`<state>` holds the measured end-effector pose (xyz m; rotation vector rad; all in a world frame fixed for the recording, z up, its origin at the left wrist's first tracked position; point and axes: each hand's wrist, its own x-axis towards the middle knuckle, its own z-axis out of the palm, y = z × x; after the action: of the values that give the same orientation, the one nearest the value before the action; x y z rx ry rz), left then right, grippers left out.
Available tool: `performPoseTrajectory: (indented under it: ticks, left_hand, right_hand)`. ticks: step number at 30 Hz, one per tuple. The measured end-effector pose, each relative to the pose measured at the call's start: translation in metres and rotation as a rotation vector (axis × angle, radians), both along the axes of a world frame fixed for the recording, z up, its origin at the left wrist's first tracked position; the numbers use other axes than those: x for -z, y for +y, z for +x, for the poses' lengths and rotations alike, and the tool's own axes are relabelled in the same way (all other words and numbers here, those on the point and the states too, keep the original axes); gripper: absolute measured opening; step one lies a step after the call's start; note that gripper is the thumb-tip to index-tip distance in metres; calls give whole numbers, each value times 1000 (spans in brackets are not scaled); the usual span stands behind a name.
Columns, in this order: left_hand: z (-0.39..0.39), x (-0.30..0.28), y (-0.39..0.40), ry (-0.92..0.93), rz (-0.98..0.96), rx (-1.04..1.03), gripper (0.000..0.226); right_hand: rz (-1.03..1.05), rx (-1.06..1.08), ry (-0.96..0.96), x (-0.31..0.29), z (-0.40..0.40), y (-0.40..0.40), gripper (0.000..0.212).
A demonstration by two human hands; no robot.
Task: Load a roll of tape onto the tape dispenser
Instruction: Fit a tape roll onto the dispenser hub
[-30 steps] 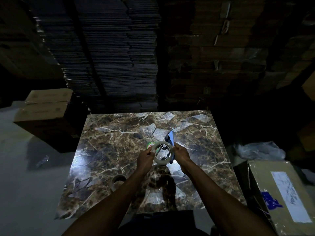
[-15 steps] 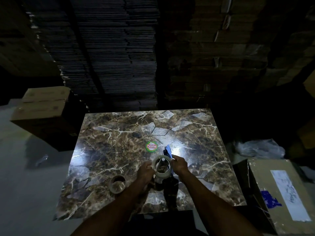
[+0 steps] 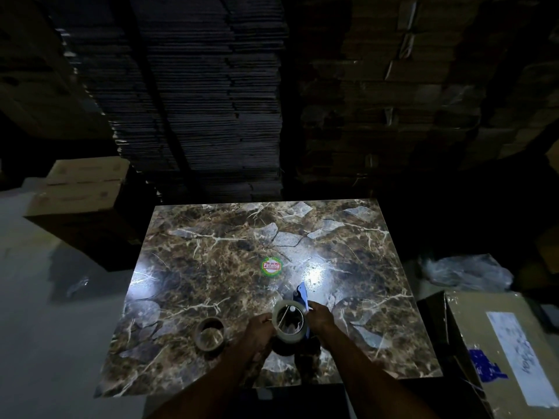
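A pale tape roll [image 3: 289,320] sits between my two hands, low over the marble table [image 3: 211,267]. My left hand [image 3: 257,331] grips the roll's left side. My right hand [image 3: 321,318] holds the blue tape dispenser [image 3: 302,294], whose upper end sticks out behind the roll; its lower part is hidden by the roll and my fingers. Whether the roll sits on the dispenser's hub cannot be told. A second tape roll [image 3: 209,333] lies flat on the table to the left of my hands.
A round green and red sticker [image 3: 272,266] lies mid-table. A taped cardboard box [image 3: 508,352] stands to the right, with a plastic bag [image 3: 472,272] behind it. Stacked boxes [image 3: 81,189] stand at the left; tall stacks of flat cardboard [image 3: 208,95] rise behind the table.
Both hands have drawn the tape roll and the dispenser toward me and down, closer to the table. The sticker, hidden behind them a second ago, shows.
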<state>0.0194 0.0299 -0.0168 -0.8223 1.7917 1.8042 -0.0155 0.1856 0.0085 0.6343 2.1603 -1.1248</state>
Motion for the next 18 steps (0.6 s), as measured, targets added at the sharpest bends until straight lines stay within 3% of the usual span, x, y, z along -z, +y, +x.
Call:
performPoseTrajectory:
  ticks: [4,18]
  left_hand:
    - [8,-5,-3,-13,-30,80,25]
    - [9,-11,-10,-35,58,15,11]
  right_hand:
    - [-12,-7,-4,10,4,-1,42]
    - [-181,76,-63,38,7,-2,49]
